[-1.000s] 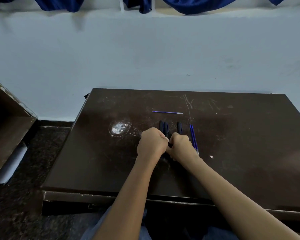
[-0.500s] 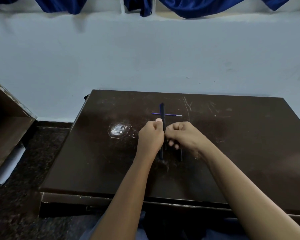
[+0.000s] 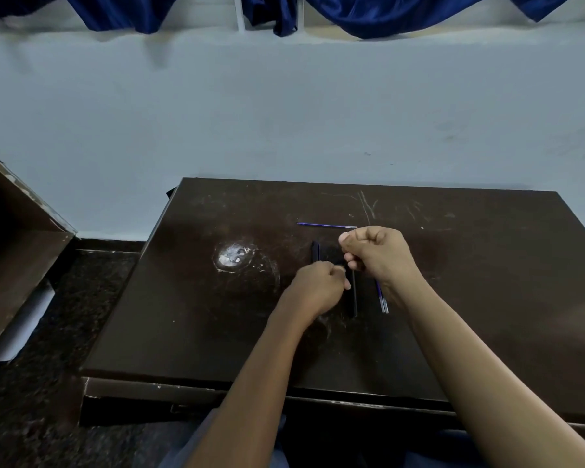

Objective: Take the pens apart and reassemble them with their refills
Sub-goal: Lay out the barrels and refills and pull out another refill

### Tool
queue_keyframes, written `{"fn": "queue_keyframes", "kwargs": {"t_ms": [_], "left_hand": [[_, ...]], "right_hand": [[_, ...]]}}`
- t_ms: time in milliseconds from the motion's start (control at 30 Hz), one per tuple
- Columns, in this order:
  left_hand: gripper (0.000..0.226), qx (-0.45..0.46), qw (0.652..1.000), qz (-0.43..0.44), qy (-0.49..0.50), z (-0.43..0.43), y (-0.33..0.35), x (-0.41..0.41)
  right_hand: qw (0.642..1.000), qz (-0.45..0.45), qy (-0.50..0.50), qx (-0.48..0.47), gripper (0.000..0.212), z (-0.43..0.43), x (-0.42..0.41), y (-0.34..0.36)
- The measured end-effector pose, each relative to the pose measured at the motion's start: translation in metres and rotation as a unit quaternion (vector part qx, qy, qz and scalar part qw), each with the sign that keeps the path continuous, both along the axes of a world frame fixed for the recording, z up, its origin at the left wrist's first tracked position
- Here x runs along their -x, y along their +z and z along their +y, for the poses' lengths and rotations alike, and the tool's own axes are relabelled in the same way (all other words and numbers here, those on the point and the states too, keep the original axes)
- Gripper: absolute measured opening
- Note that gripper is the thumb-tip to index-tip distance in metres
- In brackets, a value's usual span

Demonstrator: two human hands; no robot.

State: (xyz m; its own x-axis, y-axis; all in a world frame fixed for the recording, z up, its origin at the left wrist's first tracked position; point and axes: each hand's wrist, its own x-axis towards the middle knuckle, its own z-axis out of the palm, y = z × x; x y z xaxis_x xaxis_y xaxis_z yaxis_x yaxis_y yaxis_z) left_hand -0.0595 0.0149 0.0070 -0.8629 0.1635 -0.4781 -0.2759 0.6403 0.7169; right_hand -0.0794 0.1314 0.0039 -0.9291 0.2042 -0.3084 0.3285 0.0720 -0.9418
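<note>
My left hand [image 3: 318, 287] and my right hand [image 3: 380, 255] are both curled into fists over the middle of the dark table [image 3: 190, 332], close together. Between them they grip a black pen [image 3: 335, 258] that is blurred and mostly hidden by the fingers. A second black pen [image 3: 315, 252] lies just left of the hands. A third black pen [image 3: 354, 298] lies beside my left hand's fingers. Two blue refills [image 3: 382, 298] rest side by side under my right wrist. Another blue refill [image 3: 328, 225] lies crosswise farther back.
A white worn patch [image 3: 232, 258] marks the tabletop left of the pens. The table stands against a pale wall [image 3: 284, 113] with blue curtains above. A brown wooden board [image 3: 17, 248] leans at the far left over a dark speckled floor [image 3: 65, 315].
The pen that both hands held upright half a second ago has come down. My right hand has moved right and back, my left hand lower, so the fists now sit slightly apart.
</note>
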Motion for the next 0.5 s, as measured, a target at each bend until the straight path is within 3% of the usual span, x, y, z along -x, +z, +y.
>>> {"fn": "queue_keyframes", "kwargs": {"t_ms": [200,333,500], "left_hand": [[0.028,0.044,0.996,0.074,0.011,-0.0067,0.0017,0.0022],[0.026,0.017,0.998,0.055,-0.008,-0.0053,0.0039,0.0008],[0.026,0.022,0.998,0.067,-0.004,-0.0059,0.0085,-0.0006]], "right_hand": [[0.996,-0.002,-0.031,-0.079,0.022,0.0033,0.0010,-0.0028],[0.999,-0.041,0.003,-0.026,0.016,0.0004,0.0015,-0.0060],[1.000,-0.025,-0.002,0.006,0.011,-0.0010,0.0038,-0.0045]]}}
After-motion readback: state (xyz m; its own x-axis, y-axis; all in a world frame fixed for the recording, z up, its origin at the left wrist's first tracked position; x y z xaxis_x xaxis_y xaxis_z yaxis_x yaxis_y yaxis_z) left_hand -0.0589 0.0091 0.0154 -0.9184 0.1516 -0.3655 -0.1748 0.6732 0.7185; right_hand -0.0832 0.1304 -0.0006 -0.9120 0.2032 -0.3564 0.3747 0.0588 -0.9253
